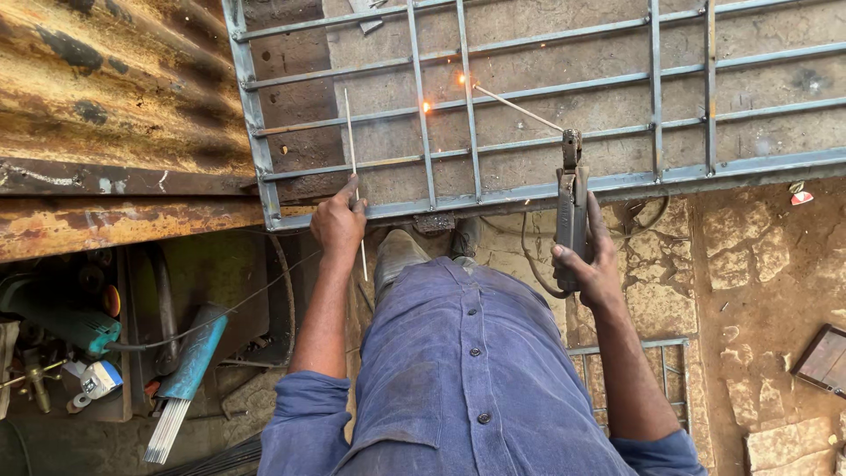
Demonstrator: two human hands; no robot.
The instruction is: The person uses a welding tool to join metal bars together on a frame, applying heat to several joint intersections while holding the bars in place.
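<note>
Right hand [589, 257]: fingers closed round holder [571, 207], upright; its rod [515, 107] points up-left to grille [546, 187]. Left hand [338, 222]: pinches spare rod [353, 167], near vertical.

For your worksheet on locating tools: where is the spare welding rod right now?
In the head view, the spare welding rod stands upright in the left hand, against the metal grille, left of the electrode holder.

Even daylight, soft shadows, sharp focus
</note>
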